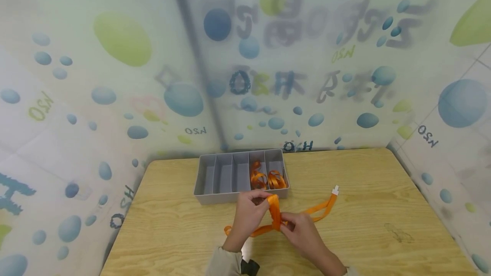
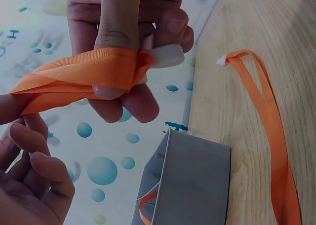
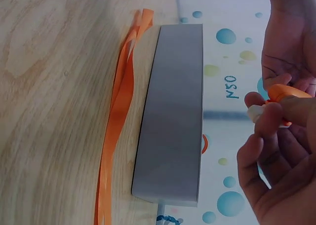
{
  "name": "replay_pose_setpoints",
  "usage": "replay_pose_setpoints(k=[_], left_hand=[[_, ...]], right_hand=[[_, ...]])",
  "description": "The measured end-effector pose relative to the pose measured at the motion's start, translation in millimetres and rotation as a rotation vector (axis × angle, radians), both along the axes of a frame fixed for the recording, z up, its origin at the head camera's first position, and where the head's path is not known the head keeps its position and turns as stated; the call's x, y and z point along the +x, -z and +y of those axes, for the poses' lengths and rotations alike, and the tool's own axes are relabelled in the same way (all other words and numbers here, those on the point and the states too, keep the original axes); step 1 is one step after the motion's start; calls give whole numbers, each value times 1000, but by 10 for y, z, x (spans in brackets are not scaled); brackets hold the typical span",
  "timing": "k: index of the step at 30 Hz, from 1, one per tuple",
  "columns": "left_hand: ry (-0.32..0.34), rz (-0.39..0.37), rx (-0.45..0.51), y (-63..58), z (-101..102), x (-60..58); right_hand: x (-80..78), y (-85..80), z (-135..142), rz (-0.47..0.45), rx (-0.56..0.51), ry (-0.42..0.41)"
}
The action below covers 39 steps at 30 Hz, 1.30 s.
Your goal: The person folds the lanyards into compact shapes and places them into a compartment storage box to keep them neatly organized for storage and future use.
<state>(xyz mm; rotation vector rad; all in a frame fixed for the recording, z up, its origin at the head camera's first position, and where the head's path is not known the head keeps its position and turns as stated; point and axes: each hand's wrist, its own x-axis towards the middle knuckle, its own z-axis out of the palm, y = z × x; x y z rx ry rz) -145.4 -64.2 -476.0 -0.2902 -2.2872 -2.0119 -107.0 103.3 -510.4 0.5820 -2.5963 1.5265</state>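
Above the table, both hands hold a folded orange lanyard [image 1: 274, 210] between them. The left hand [image 1: 251, 210] pinches its upper end. Lower down, the right hand [image 1: 303, 233] grips the other end between thumb and fingers; in the left wrist view the thumb presses the folded band, and a white clip [image 2: 168, 56] sticks out past the fingers. The right wrist view shows this white clip [image 3: 255, 113] at the right fingertips. Beneath the hands a second orange lanyard [image 1: 326, 210] lies stretched over the table, its white clip [image 1: 335, 190] at the far right.
A grey divided box [image 1: 222, 198] stands at the back of the wooden table [image 1: 383, 225]. Coiled orange lanyards [image 1: 277, 179] lie in its two right compartments. Behind the table hangs a pale wall covering [image 1: 307, 54] with blue and green spots.
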Motion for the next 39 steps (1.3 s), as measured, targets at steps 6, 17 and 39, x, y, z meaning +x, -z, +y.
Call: replay_pose_setpoints(k=[6, 17, 39], left_hand=[[4, -3, -34, -11, -24, -3], [45, 17, -54, -33, -80, -26], [88, 124, -35, -10, -50, -3]], right_hand=[[14, 1, 7, -51, -44, -50], [47, -39, 75, -241, -355, -314], [120, -208, 130, -285, -516, -435]])
